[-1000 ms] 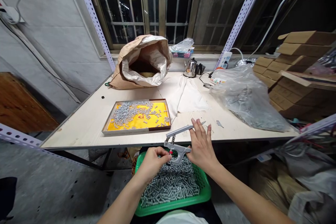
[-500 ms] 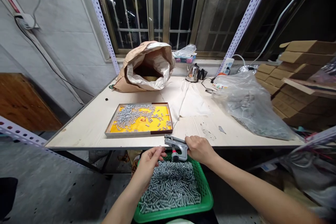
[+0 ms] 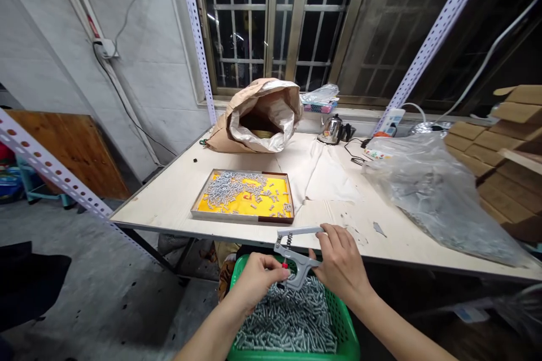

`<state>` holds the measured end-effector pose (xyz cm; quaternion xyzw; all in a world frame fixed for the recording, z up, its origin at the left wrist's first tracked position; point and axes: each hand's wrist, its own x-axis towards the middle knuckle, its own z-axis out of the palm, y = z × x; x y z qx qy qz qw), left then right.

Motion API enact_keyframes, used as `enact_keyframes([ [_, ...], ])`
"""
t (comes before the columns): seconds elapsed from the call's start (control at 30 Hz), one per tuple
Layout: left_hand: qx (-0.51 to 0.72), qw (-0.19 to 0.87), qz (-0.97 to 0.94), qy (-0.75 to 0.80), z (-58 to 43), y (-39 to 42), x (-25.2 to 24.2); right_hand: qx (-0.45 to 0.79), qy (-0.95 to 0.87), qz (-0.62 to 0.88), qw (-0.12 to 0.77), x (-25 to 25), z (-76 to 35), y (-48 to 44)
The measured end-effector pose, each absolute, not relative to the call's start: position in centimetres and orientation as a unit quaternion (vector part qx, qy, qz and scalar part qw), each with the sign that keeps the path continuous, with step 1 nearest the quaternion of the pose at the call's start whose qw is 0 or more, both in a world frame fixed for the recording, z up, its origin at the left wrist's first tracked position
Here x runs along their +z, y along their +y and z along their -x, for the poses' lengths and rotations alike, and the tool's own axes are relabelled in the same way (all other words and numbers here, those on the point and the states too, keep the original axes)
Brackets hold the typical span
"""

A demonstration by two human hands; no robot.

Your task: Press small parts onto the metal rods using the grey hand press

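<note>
In my right hand [image 3: 344, 262] are grey metal snap-fastener pliers [image 3: 303, 263], with their handles spread apart and a spring showing between them. My left hand [image 3: 256, 281] pinches thumb and fingers together at the jaw, right beside its red tip [image 3: 285, 265]; whatever lies between those fingertips is too small to make out. Below both hands, a green plastic basket [image 3: 348, 324] holds a heap of small silvery metal pieces [image 3: 292, 316], short and rod-shaped. Past the hands, a shallow tray [image 3: 237, 216] with a yellow bottom carries similar small pieces [image 3: 224, 187], mostly heaped on its left side.
A large open paper sack [image 3: 224, 130] lies behind the tray on the table [image 3: 156, 203]. A metal kettle [image 3: 331, 130] stands near the window. To the right are a clear plastic bag [image 3: 427, 186] and stacked cardboard boxes [image 3: 499, 175].
The pliers' handles have gone from closed together to spread wide. My left hand has moved in from beside the pliers to their jaw. The camera view has shifted left.
</note>
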<state>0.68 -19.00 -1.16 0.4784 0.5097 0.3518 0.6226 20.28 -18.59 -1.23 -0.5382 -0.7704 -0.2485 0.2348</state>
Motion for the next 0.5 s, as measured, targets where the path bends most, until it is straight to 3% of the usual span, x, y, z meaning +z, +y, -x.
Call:
enact_keyframes([
  [0.33, 0.417, 0.59, -0.436, 0.536, -2.1, -20.9, -1.9, -0.24, -0.729, 0.593, 0.245, -3.3, -20.5, -21.3],
  [0.5, 0.452, 0.471, -0.533, 0.539, -0.6, -21.7, -1.5, -0.268, -0.73, 0.594, 0.205, -4.7, -23.6, -22.3],
])
